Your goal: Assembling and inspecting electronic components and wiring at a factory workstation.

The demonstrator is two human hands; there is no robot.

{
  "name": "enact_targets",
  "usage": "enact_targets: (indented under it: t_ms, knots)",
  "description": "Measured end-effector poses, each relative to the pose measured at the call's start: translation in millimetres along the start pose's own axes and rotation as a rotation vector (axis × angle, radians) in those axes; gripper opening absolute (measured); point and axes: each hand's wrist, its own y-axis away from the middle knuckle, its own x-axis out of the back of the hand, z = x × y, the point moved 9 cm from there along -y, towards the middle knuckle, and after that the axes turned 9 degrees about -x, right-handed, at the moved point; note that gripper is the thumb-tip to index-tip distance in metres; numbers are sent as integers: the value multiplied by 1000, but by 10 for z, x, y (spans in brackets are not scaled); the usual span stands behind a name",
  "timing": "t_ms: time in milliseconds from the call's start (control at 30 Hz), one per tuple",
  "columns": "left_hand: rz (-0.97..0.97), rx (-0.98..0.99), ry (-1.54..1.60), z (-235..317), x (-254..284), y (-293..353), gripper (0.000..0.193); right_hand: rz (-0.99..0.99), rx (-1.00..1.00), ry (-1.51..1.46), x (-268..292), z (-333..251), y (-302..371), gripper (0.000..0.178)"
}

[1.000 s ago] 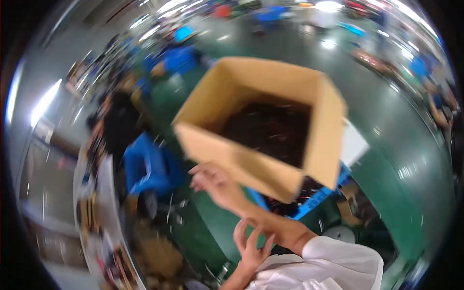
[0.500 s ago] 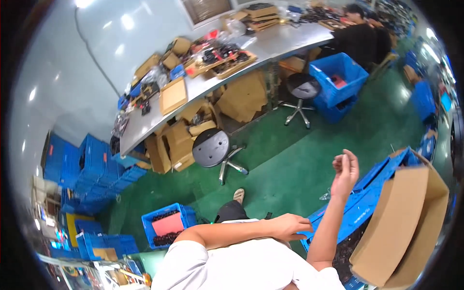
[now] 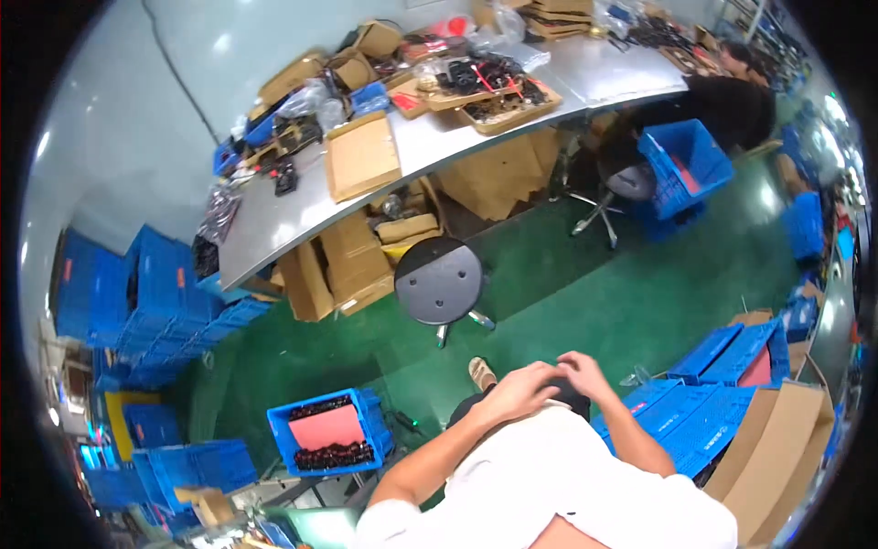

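My left hand (image 3: 523,392) is in front of my white shirt, its fingers loosely bent and pointing right. Beside it, my right hand (image 3: 585,377) reaches in from the right, its fingertips close to those of the left. Whether they touch is hard to tell. No object shows in either hand. A blue crate (image 3: 382,430) to the left of my left arm holds rows of dark parts and a pink sheet (image 3: 327,426). Nearest my right forearm are blue crates (image 3: 700,425) beside an open cardboard box (image 3: 777,448).
A black round stool (image 3: 439,279) stands ahead on the green floor. Behind it runs a metal workbench (image 3: 302,215) with cardboard trays, bags and dark parts. Stacked blue crates (image 3: 165,293) line the left. A person in black (image 3: 732,105) sits at the far right.
My right hand has come down and left from its raised position to meet the left hand before my body. The view has shifted, bringing the stool and workbench closer.
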Motion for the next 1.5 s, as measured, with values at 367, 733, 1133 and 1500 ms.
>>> enact_targets:
  t_ms: [367, 733, 1133, 1500]
  knots:
    - [344, 529, 102, -1257, 1265, 979, 32, -342, 312, 530, -1054, -1471, -1419, 27]
    - [585, 682, 123, -1923, 1785, 513, 37, -583, 337, 492, -841, -2509, -3147, 34]
    - [965, 580, 55, -2951, 4414, -2816, 42, -102, 364, -308, 2079, -4133, -6128, 29]
    - [923, 452, 208, -3836, 5356, -4919, 94, 243, 486, 276, 2081, -4478, -6707, 32]
